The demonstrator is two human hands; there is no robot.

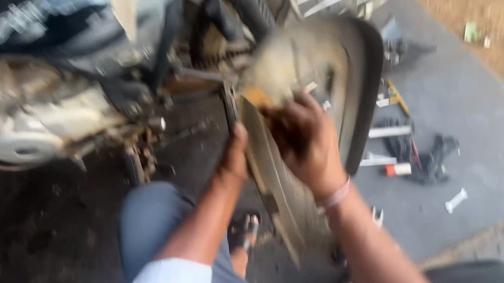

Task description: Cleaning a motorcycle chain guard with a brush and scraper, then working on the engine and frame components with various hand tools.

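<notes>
Grey concrete floor (485, 122) runs off to the right, darker with oil and dirt under a motorbike engine (35, 125) at the left; the whole view is blurred by motion. Between the person's knees stands a long, dusty, curved panel (299, 165), its lower end near a sandalled foot (246, 228) and its dark rim rising past the hands.

The left hand (234, 158) is closed on the panel's near edge, thumb side up, apparently to keep it upright and steady. The right hand (305, 144), a band at its wrist, lies over the panel's inner face with its fingers (279, 122) curled round something brownish there; the blur hides whether that is a rag, a tool or just the panel itself, so I cannot tell exactly what the grip holds. Held tilted toward the body, the panel shows its dirty inside to the person, which suits working on that face.

Beyond the fingers, well apart on the floor, lie scattered tools (413, 155), among them a red-handled one, pale bars and a small white piece (456, 200).
</notes>
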